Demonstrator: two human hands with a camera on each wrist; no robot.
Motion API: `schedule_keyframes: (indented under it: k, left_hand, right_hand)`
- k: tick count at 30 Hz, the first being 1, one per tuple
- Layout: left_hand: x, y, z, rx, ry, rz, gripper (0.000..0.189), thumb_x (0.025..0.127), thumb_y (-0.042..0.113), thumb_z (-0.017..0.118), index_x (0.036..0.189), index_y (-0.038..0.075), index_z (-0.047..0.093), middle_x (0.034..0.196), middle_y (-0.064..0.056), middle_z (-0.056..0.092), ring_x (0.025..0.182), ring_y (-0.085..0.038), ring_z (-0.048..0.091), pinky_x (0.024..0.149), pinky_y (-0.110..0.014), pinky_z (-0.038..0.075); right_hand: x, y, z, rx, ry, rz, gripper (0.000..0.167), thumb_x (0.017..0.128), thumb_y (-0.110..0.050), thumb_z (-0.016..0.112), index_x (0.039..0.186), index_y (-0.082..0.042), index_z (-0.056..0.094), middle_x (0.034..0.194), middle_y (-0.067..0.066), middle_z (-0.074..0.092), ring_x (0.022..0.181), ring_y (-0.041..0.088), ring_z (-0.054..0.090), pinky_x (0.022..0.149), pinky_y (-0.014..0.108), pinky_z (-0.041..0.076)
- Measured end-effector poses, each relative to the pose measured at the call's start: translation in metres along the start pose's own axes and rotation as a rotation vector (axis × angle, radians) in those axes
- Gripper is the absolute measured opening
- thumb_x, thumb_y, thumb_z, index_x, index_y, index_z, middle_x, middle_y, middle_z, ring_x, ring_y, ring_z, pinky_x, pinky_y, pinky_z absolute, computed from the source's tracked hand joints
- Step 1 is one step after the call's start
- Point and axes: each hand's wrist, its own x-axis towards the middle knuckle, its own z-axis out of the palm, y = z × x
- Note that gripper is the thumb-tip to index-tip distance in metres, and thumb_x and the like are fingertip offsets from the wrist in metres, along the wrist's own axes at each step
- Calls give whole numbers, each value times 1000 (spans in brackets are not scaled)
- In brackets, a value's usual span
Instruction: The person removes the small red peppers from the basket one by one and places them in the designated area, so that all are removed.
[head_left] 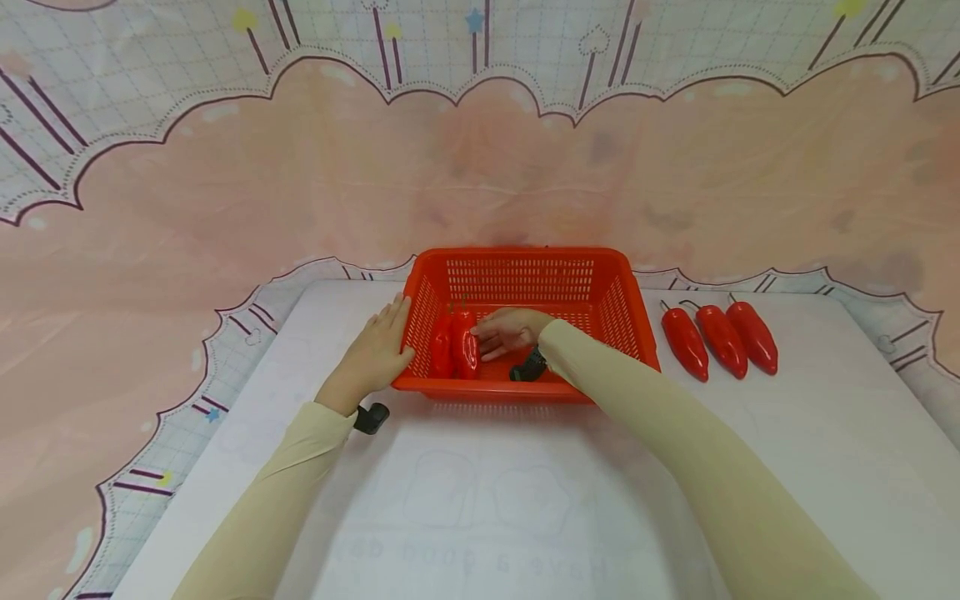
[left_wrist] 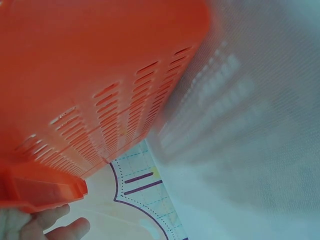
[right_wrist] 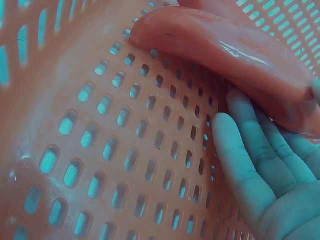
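Observation:
An orange-red slotted plastic basket (head_left: 525, 387) stands on the white table. My left hand (head_left: 375, 350) rests against its left side with fingers stretched along the rim; in the left wrist view fingertips (left_wrist: 67, 227) show beside the basket's rim. Inside, two red chili peppers stand side by side at the left: one pepper (head_left: 442, 346) by the wall and a second pepper (head_left: 467, 346) next to it. My right hand (head_left: 510, 329) reaches into the basket beside the second pepper. Its loosely extended fingers touch or nearly touch that pepper (right_wrist: 220, 50) in the right wrist view.
Right of the basket lie three more red chili peppers in a row: a left one (head_left: 685, 343), a middle one (head_left: 722, 340) and a right one (head_left: 753, 337). A patterned cloth backdrop (head_left: 480, 167) rises behind the table (head_left: 480, 500).

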Motion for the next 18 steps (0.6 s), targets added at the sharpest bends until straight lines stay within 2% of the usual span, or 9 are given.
schedule_keyframes:
  k: [4,7,10,18]
  left_hand:
    - [0,0,0,2,4,1,75,89,21,45,149,-4,8,157,-22,7,143,-42,16,117,-54,15]
    - [0,0,-1,4,6,3,75,89,20,45,149,-4,8,157,-22,7,143,-43,16,117,-54,15]
    - [0,1,-1,3,5,4,75,89,20,45,149,-5,8,157,-23,8,143,-43,16,117,-54,15]
    - [0,1,-1,1,4,1,75,89,20,46,149,-5,9,157,-23,8,142,-43,17,117,-55,15]
  right_hand:
    - [0,-2,1,8,5,21,44,96,-7,48,138,0,37,131,12,49,116,25,50,108,47,38]
    - [0,-3,1,3,4,32,56,95,-5,49,146,-2,27,143,14,43,118,25,48,109,47,37]
    - [0,-3,1,0,6,33,56,95,-5,49,146,-1,27,146,16,40,120,26,48,109,46,37]
    - [-1,-4,0,-3,42,3,45,95,-6,49,139,1,41,142,16,45,118,23,51,108,42,39]
